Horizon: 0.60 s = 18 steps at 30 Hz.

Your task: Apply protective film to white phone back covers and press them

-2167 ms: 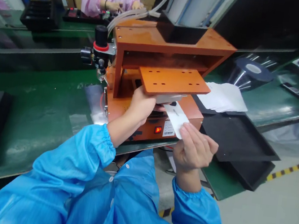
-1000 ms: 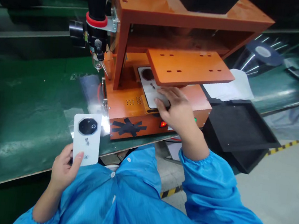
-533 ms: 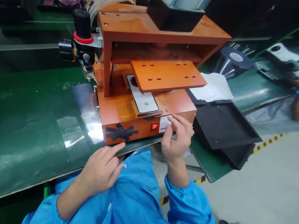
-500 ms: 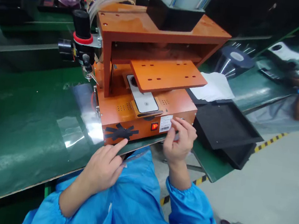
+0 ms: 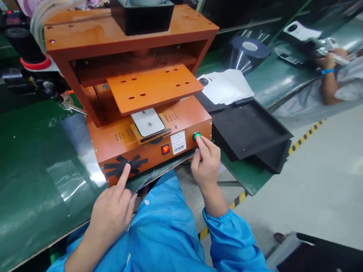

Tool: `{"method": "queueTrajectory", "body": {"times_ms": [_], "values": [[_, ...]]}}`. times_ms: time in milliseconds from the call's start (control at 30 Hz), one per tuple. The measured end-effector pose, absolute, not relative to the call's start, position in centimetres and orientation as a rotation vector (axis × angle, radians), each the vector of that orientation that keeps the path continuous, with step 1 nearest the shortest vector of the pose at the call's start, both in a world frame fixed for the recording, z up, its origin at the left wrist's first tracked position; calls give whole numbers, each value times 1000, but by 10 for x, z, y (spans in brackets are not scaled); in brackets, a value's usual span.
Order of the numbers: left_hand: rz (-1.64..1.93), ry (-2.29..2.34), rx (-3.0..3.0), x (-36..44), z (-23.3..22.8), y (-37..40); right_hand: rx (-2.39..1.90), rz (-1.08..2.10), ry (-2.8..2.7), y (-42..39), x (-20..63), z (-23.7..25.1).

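An orange press machine [image 5: 153, 152] stands on the green bench in front of me. Under its raised orange plate [image 5: 156, 89] lies a white phone-shaped panel [image 5: 150, 123] in a fixture, its far part hidden by the plate. With its index finger stretched out, my left hand [image 5: 111, 211] touches or nearly touches the black tape patch [image 5: 120, 167] on the machine's front left. My right hand [image 5: 207, 163] has its index fingertip on the green button [image 5: 196, 135] at the front right, the other fingers curled. I see nothing held in either hand.
Several white panels [image 5: 230, 87] lie fanned out beside black trays [image 5: 250, 131] on the right. Behind them stands a roll of film [image 5: 248, 51]. Clear sheets [image 5: 70, 179] lie left of the machine. Co-workers sit across the bench and at far right.
My right hand has reached the green button, and my left index finger has moved up onto the tape patch. The view has shifted, and the plate now hides more of the white panel.
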<state>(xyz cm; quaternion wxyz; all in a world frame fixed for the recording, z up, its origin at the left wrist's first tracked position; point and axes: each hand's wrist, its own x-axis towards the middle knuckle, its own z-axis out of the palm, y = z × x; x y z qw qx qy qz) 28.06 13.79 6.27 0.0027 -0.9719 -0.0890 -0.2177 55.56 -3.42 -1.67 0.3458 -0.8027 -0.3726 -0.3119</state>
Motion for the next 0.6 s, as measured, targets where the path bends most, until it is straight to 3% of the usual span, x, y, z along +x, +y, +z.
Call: {"method": "queueTrajectory", "body": {"times_ms": [267,400,600], "values": [[-678,-366,-2978,285,60,132,-2109,-702,-840,-23,553,-7],[-1009,-216,-3266,273,60,140,-1843,-647,-830,-30,518,13],[-1290,-571,-3528,267,45,123,-1397,62,-1196,-26,413,18]]}}
